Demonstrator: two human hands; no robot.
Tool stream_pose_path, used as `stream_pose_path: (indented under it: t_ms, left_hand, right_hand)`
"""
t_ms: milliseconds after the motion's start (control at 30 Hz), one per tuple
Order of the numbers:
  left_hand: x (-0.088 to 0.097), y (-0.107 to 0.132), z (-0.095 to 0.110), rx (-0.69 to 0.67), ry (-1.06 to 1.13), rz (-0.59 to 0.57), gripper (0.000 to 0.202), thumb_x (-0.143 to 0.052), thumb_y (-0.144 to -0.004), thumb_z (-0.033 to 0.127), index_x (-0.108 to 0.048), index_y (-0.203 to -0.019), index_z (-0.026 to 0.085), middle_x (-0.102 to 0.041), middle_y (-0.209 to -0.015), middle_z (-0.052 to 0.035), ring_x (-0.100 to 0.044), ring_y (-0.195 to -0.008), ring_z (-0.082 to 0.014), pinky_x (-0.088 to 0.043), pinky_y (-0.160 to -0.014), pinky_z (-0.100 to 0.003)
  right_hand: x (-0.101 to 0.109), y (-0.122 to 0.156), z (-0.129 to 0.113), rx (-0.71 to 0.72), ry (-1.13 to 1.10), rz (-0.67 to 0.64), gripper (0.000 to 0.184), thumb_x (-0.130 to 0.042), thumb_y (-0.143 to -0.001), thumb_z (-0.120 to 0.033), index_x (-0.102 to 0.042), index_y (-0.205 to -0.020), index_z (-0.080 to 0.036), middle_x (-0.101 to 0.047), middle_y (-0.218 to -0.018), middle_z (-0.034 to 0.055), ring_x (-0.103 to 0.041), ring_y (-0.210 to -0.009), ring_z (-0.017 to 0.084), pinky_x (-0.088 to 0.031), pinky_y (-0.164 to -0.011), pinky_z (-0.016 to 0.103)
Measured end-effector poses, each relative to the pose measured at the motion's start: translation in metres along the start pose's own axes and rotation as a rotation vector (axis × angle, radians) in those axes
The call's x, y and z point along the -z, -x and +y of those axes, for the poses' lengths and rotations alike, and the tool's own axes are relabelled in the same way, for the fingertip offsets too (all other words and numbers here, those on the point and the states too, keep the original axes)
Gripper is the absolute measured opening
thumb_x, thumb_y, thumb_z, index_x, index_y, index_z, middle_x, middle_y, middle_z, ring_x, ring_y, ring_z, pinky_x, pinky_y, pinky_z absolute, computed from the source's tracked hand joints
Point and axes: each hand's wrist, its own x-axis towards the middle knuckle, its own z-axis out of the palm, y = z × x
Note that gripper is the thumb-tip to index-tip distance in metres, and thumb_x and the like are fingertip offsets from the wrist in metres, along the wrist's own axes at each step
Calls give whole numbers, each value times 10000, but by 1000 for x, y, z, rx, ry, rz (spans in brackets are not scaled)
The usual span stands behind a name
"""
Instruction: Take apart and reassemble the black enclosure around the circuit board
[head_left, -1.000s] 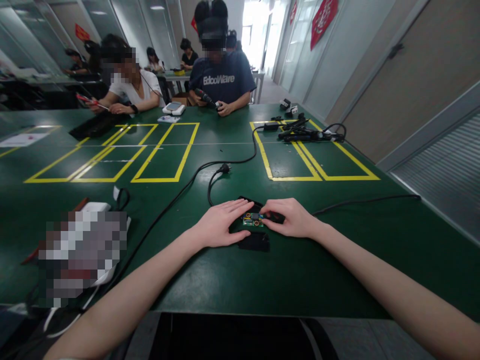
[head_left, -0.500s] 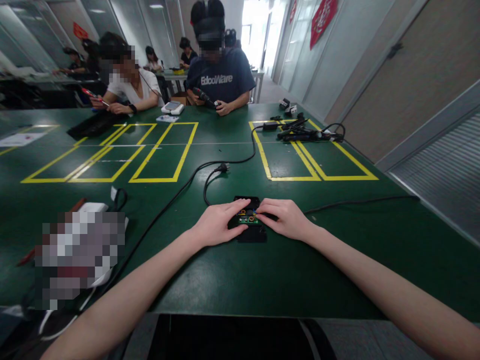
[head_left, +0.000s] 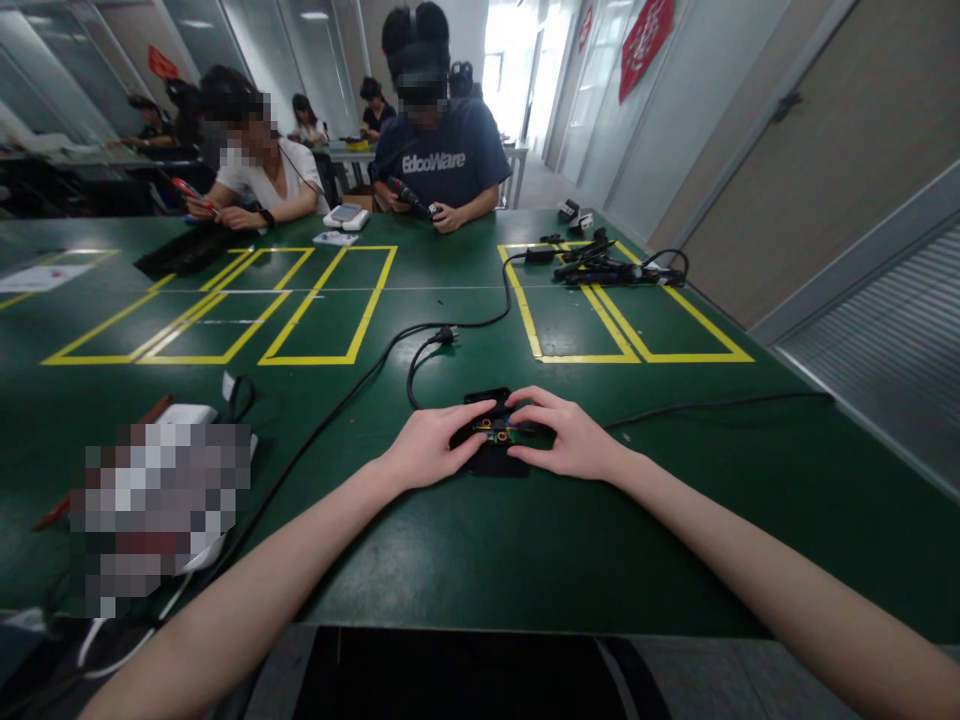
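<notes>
Board [head_left: 499, 434] lies between the hands, to the right of the left hand [head_left: 429, 446] and left of the right hand [head_left: 571, 436], about equally near each; its long axis seems to run left to right. Black case [head_left: 498, 463] parts flank it far and near. Both hands' fingers are parted from thumbs; I cannot tell whether either grips.

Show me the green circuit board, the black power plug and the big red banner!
Circuit board [head_left: 496, 431]: head view, visible middle.
Power plug [head_left: 446, 336]: head view, its black body.
Big red banner [head_left: 645, 44]: head view, middle of its front.
</notes>
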Motion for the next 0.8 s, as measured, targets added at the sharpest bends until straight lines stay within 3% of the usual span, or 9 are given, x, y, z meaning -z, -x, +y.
stream_pose_path:
  t_ms: [133, 233, 400, 600, 800]
  left_hand:
    - [0, -1, -3, -47, 18, 36, 401, -518, -1033, 215, -611, -1423, 211, -724, -1355, -88, -708, -1227, -226, -587, -1058, -372]
    - [1, -2, -4, -86, 6, 62, 366, -520, -1010, 148, -656, -1346, 200, -731, -1280, -97, -684, -1206, -226, -592, -1036, -379]
    - [1, -3, -4, -17, -77, 82, 262, -597, -986, 192, -701, -1226, 198, -703, -1168, -94, -689, -1058, -225, -612, -916, -368]
    - [4, -4, -7, 20, -137, 24, 205, -600, -998, 222, -717, -1164, 195, -712, -1020, -70, -666, -963, -223, -589, -855, -358]
    - [5, -5, -8, 19, -134, 27, 188, -596, -1012, 227, -716, -1150, 181, -722, -1007, -69, -668, -964, -221, -580, -850, -348]
  right_hand:
    - [-3, 0, 1, -16, -17, 8, 120, -744, -898, -273, -690, -984, -208, -692, -1204, 119, -744, -1037, 256, -632, -894, 394]
    - [-5, -1, -1, -15, -10, 21, 85, -710, -900, -237, -687, -973, -201, -705, -1117, 103, -746, -970, 237, -629, -861, 371]
    - [-7, -1, -4, -40, 7, 60, 82, -674, -897, -217, -675, -979, -211, -721, -1062, 81, -740, -920, 218, -613, -821, 340]
    - [-10, -4, -7, -77, 29, 85, 165, -651, -883, -203, -625, -1046, -219, -719, -1005, 68, -707, -862, 212, -590, -757, 328]
    - [-15, -6, -8, -28, 27, 93, 200, -621, -924, -213, -622, -1125, -214, -718, -1093, 97, -704, -982, 242, -595, -854, 376]
